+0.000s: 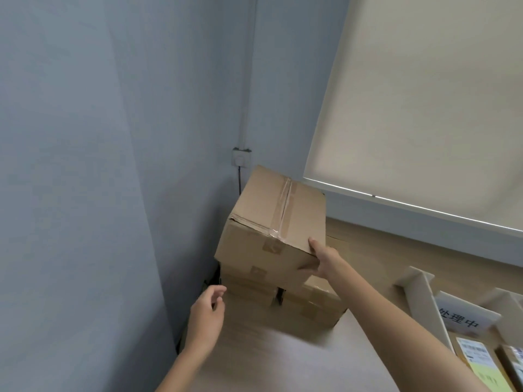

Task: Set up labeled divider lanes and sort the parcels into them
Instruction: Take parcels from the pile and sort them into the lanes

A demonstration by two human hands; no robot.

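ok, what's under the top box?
At least two smaller boxes, with a dark gap between them. The top box covers their tops, so how many sit further back can't be seen.

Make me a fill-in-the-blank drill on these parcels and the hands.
1. The right hand grips the taped cardboard box at its near ____.
2. The left hand holds ____.
3. The taped cardboard box sits on ____ of other cardboard boxes.
4. The white dividers stand to the ____ of that stack.

Missing words: corner; nothing; top; right.
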